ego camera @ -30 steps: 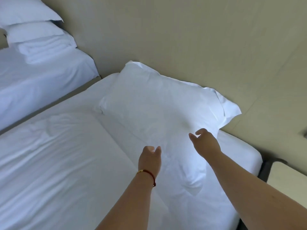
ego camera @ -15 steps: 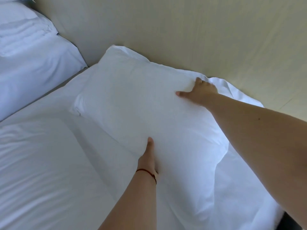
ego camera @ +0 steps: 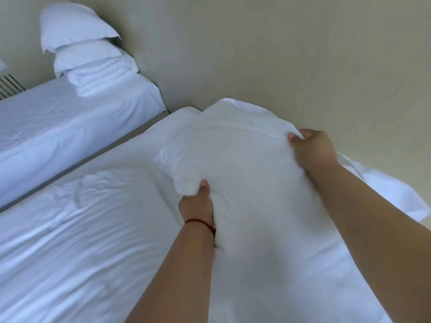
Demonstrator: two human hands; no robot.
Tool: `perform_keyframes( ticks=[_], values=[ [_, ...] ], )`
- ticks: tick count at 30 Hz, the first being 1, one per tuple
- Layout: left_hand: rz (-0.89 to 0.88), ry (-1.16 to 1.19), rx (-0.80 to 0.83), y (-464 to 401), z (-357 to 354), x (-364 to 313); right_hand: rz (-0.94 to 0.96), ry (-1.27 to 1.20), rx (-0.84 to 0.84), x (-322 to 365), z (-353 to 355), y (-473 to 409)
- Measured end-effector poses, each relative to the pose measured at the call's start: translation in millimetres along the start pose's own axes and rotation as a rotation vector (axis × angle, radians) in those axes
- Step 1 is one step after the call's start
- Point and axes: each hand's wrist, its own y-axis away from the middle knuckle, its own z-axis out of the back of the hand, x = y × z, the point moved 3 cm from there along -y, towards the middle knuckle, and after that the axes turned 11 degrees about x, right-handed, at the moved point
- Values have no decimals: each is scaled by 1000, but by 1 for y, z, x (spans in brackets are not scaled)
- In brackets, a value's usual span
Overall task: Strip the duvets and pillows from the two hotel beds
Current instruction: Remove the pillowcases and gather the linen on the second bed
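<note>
A white pillow (ego camera: 245,164) lies at the head of the near bed (ego camera: 81,229), against the beige wall. My left hand (ego camera: 197,206), with a red cord on its wrist, grips the pillow's near left edge and bunches the cloth. My right hand (ego camera: 312,150) clutches the pillow's far right edge by the wall. On the far bed (ego camera: 58,127) at the upper left, two white pillows (ego camera: 77,40) are stacked on a folded white duvet (ego camera: 100,78).
The beige wall (ego camera: 256,54) runs behind both beds. A narrow dark gap (ego camera: 93,157) separates the two beds. A vent grille (ego camera: 10,86) shows at the far left edge. The near bed's sheet is wrinkled.
Both hands went from reaching, to resting on the pillow, to gripping it. The pillow's edges are now bunched and lifted. The view has swung left, showing the far bed's stack again.
</note>
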Motion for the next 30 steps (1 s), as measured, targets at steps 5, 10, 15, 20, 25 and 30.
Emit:
perform_keyframes(
  ticks=[5,10,15,20,25,30],
  values=[
    [-234,101,-38,48,80,-89,199,-297,-184,99,13,67],
    [-442,131,-111,114,194,-143,425,-586,-191,185,-8,170],
    [-558,147,-243,190,342,-158,564,-713,-76,266,-68,295],
    [-617,133,-469,262,503,-135,595,-826,170,322,-160,416],
    [-640,101,-673,325,653,-93,600,-906,387,359,-262,539],
    [-641,67,-799,373,767,-61,554,-940,484,384,-353,632]
  ],
)
